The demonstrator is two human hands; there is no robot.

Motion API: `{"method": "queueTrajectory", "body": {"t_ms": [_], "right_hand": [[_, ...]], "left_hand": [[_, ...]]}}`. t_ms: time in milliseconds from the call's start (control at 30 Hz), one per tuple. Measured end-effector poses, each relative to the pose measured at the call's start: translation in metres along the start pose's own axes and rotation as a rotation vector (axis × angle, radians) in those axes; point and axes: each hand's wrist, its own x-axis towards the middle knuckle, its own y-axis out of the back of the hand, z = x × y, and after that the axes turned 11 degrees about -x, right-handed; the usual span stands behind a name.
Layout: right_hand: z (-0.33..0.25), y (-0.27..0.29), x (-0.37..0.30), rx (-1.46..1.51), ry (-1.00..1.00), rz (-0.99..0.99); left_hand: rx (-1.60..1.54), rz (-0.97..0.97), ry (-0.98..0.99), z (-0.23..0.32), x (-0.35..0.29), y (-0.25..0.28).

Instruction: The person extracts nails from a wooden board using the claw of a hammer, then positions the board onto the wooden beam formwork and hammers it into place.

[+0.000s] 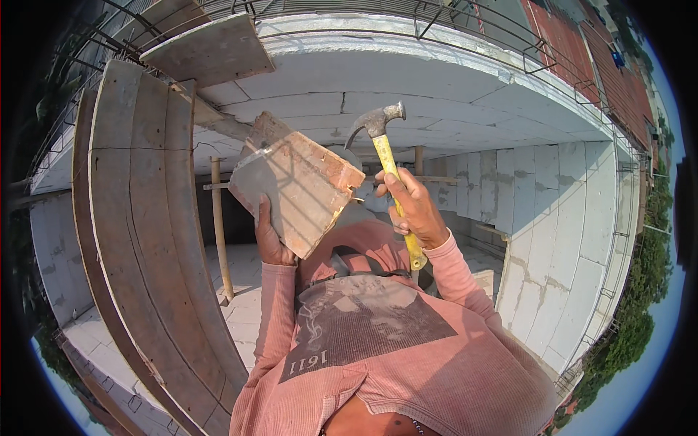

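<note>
Two hands, each occupied. Item one: a worn, brown-grey, roughly square piece of wooden board (287,185), just left of the frame's centre, tilted, its slightly longer axis running from upper left to lower right. Left hand (273,236): gripping the board at its lower-left edge, thumb over the visible face, remaining fingers largely hidden. Item two: a claw hammer with grey metal head and yellow handle (385,154), near the centre of the frame, head uppermost, long axis close to vertical, butt leaning lower right. Right hand (417,208): wrapped around the handle below the head. Relation: the board's right-hand corner, broken and splintered, lies left of the right hand, which is the nearer one to it. The curved claw faces left, its tip just beside the board's upper-right edge; contact cannot be told. The striking face points right, away from the board.
</note>
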Motion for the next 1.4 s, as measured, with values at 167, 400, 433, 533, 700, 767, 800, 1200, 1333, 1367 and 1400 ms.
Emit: {"method": "queueTrajectory", "body": {"t_ms": [167, 400, 433, 533, 700, 767, 800, 1200, 1333, 1367, 1400], "right_hand": [[0.006, 0.01, -0.012, 0.15, -0.102, -0.11], [0.005, 0.0, -0.013, 0.119, -0.126, -0.092], [0.004, 0.0, -0.013, 0.127, -0.135, -0.093], [0.006, -0.001, -0.015, 0.107, -0.145, -0.096], [0.006, -0.005, -0.016, 0.023, -0.16, -0.037], [0.01, -0.006, -0.017, 0.017, -0.145, -0.022], [0.01, -0.008, -0.018, 0.015, -0.147, -0.024], [-0.005, 0.005, -0.023, 0.299, -0.204, -0.32], [-0.006, 0.007, -0.017, 0.142, -0.222, -0.201], [-0.003, 0.009, -0.011, 0.158, -0.233, -0.189], [0.0, 0.011, -0.007, 0.174, -0.244, -0.179]], "left_hand": [[-0.057, -0.07, -0.04, 0.01, 0.017, 0.006], [-0.026, -0.051, -0.084, 0.001, 0.022, 0.01], [-0.02, -0.048, -0.082, 0.0, 0.022, 0.009], [-0.022, -0.052, -0.08, -0.002, 0.023, 0.009], [0.017, -0.055, -0.114, -0.003, 0.022, -0.002], [0.051, -0.045, -0.139, -0.006, 0.019, -0.01], [0.05, -0.042, -0.14, -0.009, 0.017, -0.01], [-0.253, -0.117, 0.277, -0.015, 0.014, -0.021], [0.044, -0.005, -0.039, -0.023, 0.019, -0.006], [0.149, 0.024, -0.17, -0.026, 0.021, -0.012], [0.151, 0.023, -0.17, -0.025, 0.02, -0.016]]}}
